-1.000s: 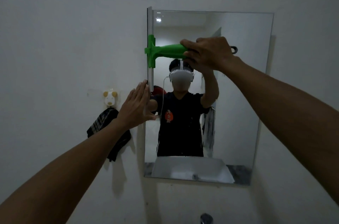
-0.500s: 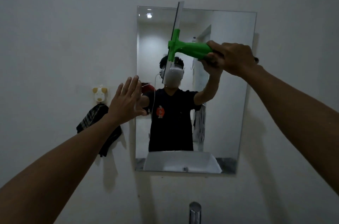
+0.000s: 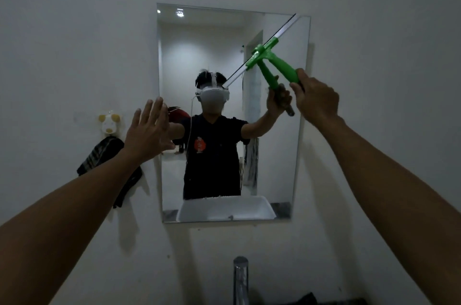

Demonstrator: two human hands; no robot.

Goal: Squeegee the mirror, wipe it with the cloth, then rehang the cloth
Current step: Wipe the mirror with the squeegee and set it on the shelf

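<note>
A rectangular mirror [image 3: 214, 37] hangs on the white wall. My right hand [image 3: 315, 98] grips the handle of a green squeegee [image 3: 283, 67]. Its blade runs slanted across the mirror's upper right, from the top right corner down toward the middle. My left hand [image 3: 147, 130] is flat with fingers spread, at the mirror's left edge, holding nothing. A dark striped cloth [image 3: 104, 155] hangs from a small animal-shaped wall hook [image 3: 109, 123] left of the mirror, partly hidden by my left forearm.
A chrome tap [image 3: 240, 277] stands below the mirror at the bottom edge. A dark object [image 3: 305, 299] lies at the bottom right. The mirror reflects a person, a white basin and a doorway.
The squeegee has swept from the mirror's left edge to its upper right, and its blade has tilted from upright to slanted. My left hand has stayed at the left edge.
</note>
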